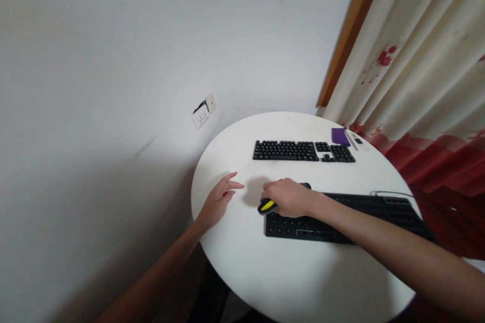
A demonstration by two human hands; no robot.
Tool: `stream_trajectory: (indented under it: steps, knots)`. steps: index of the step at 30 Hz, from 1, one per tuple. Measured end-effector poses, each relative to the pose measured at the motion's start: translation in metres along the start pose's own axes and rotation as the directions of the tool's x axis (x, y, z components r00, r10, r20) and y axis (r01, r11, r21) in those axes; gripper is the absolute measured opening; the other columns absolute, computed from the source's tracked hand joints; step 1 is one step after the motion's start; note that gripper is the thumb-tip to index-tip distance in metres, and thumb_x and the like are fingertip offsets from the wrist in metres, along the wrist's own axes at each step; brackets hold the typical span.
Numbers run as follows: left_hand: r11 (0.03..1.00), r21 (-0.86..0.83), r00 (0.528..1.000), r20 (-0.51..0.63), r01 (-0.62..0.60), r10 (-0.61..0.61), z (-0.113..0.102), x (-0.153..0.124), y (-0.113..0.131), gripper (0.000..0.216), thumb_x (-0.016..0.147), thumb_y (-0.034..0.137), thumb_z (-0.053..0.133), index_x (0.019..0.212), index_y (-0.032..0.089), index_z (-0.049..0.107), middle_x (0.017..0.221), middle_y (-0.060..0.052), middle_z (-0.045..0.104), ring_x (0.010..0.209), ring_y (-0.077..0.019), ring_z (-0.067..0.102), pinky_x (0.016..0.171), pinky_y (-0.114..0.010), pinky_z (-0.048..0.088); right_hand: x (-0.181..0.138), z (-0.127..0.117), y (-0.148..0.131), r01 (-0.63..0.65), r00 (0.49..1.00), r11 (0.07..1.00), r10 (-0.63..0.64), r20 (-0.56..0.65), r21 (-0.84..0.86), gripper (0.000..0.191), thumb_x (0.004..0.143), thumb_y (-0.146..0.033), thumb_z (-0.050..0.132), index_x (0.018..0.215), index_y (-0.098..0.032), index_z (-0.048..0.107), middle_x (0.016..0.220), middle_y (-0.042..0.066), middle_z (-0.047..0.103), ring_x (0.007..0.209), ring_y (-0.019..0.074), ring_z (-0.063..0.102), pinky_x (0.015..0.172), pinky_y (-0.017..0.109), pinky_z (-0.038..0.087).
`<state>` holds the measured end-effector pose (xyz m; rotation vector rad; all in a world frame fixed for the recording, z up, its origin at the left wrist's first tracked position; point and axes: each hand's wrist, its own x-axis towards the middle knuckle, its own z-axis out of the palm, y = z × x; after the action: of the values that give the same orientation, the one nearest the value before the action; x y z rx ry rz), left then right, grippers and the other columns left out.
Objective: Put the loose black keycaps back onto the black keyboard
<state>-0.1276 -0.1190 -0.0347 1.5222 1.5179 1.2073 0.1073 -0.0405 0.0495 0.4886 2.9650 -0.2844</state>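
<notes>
My right hand point(288, 198) is closed around a black and yellow tool point(266, 206) at the left end of the near black keyboard point(364, 217), over its top left corner. My left hand point(220, 201) rests on the round white table point(265, 272) just left of that tool, fingers stretched out and holding nothing. A second black keyboard point(303, 151) lies farther back on the table, apart from both hands.
A purple flat object point(340, 136) and a small white device point(358, 141) lie behind the far keyboard. A cable point(390, 193) loops from the near keyboard. The white wall carries a socket point(203, 111). A floral curtain point(424, 86) hangs on the right.
</notes>
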Motion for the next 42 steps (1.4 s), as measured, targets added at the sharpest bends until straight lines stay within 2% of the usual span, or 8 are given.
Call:
stream_trajectory:
  steps: [8, 14, 19, 22, 29, 34, 40, 42]
  knots:
    - [0.999, -0.034, 0.993, -0.113, 0.036, -0.04, -0.002, -0.006, 0.004, 0.034, 0.079, 0.02, 0.052, 0.113, 0.018, 0.059, 0.093, -0.006, 0.073, 0.089, -0.0197, 0.064, 0.079, -0.033, 0.048, 0.007, 0.001, -0.002, -0.014, 0.994, 1.0, 0.016, -0.109, 0.013, 0.023, 0.076, -0.013, 0.058, 0.097, -0.019, 0.065, 0.102, 0.006, 0.065, 0.087, 0.02, 0.064, 0.071, 0.027, 0.044]
    - [0.999, 0.051, 0.991, -0.129, -0.012, 0.018, -0.004, -0.011, -0.004, 0.023, 0.082, 0.02, 0.05, 0.097, 0.017, 0.067, 0.096, -0.006, 0.073, 0.092, -0.0204, 0.065, 0.082, -0.033, 0.048, 0.01, 0.005, -0.005, 0.092, 0.996, 0.996, -0.092, 0.007, 0.011, 0.019, 0.075, -0.017, 0.059, 0.093, -0.02, 0.065, 0.097, 0.005, 0.066, 0.087, 0.0218, 0.065, 0.068, 0.028, 0.045]
    - [0.989, 0.139, 0.997, -0.042, -0.059, 0.065, -0.002, -0.017, -0.004, 0.026, 0.084, 0.022, 0.048, 0.094, 0.019, 0.072, 0.109, -0.007, 0.07, 0.107, -0.021, 0.062, 0.089, -0.032, 0.049, 0.01, 0.001, -0.008, -0.074, 0.997, 0.993, 0.072, -0.03, -0.087, 0.022, 0.076, -0.012, 0.055, 0.094, -0.016, 0.066, 0.099, 0.01, 0.067, 0.086, 0.0245, 0.067, 0.07, 0.031, 0.046]
    - [0.987, 0.148, 0.995, -0.073, -0.059, 0.071, -0.002, -0.017, -0.001, 0.027, 0.084, 0.021, 0.046, 0.092, 0.018, 0.072, 0.11, -0.007, 0.069, 0.106, -0.0209, 0.062, 0.087, -0.032, 0.049, 0.008, 0.0, -0.008, -0.004, 0.997, 1.0, 0.006, 0.08, -0.024, 0.019, 0.076, -0.015, 0.059, 0.092, -0.017, 0.068, 0.094, 0.009, 0.069, 0.087, 0.0249, 0.067, 0.07, 0.03, 0.045]
    - [0.99, 0.135, 0.991, -0.118, -0.042, 0.058, -0.001, -0.017, 0.001, 0.024, 0.083, 0.021, 0.047, 0.091, 0.017, 0.07, 0.099, -0.007, 0.072, 0.096, -0.0202, 0.065, 0.083, -0.033, 0.051, 0.004, 0.002, -0.009, -0.09, 0.996, 0.995, 0.088, -0.033, -0.052, 0.023, 0.075, -0.013, 0.056, 0.095, -0.016, 0.067, 0.099, 0.01, 0.068, 0.085, 0.0237, 0.066, 0.071, 0.03, 0.045]
    - [0.994, 0.104, 0.991, -0.128, -0.016, 0.029, 0.0, -0.02, -0.001, 0.023, 0.085, 0.025, 0.047, 0.09, 0.017, 0.068, 0.096, -0.007, 0.073, 0.095, -0.0212, 0.067, 0.083, -0.035, 0.052, 0.001, 0.009, -0.013, 0.078, 0.995, 0.988, -0.085, 0.043, 0.132, 0.017, 0.077, -0.026, 0.061, 0.089, -0.017, 0.068, 0.089, 0.007, 0.07, 0.081, 0.0206, 0.065, 0.067, 0.026, 0.043]
    - [0.991, 0.133, 0.994, -0.102, -0.013, 0.027, 0.0, -0.022, -0.005, 0.023, 0.086, 0.024, 0.047, 0.092, 0.018, 0.068, 0.097, -0.007, 0.073, 0.096, -0.0211, 0.067, 0.082, -0.034, 0.052, 0.005, 0.009, -0.003, -0.103, 0.99, 0.979, 0.083, 0.117, 0.173, 0.015, 0.075, -0.027, 0.063, 0.085, -0.017, 0.069, 0.08, 0.004, 0.069, 0.073, 0.0193, 0.065, 0.061, 0.025, 0.041]
    - [0.993, 0.121, 0.994, -0.105, -0.015, 0.028, 0.001, -0.023, -0.005, 0.023, 0.087, 0.025, 0.047, 0.092, 0.018, 0.068, 0.096, -0.006, 0.073, 0.095, -0.0207, 0.067, 0.082, -0.033, 0.052, 0.008, 0.009, -0.003, -0.222, 0.975, 0.968, 0.223, 0.006, 0.113, 0.018, 0.077, -0.024, 0.061, 0.092, -0.018, 0.068, 0.091, 0.007, 0.07, 0.08, 0.0213, 0.066, 0.066, 0.026, 0.042]
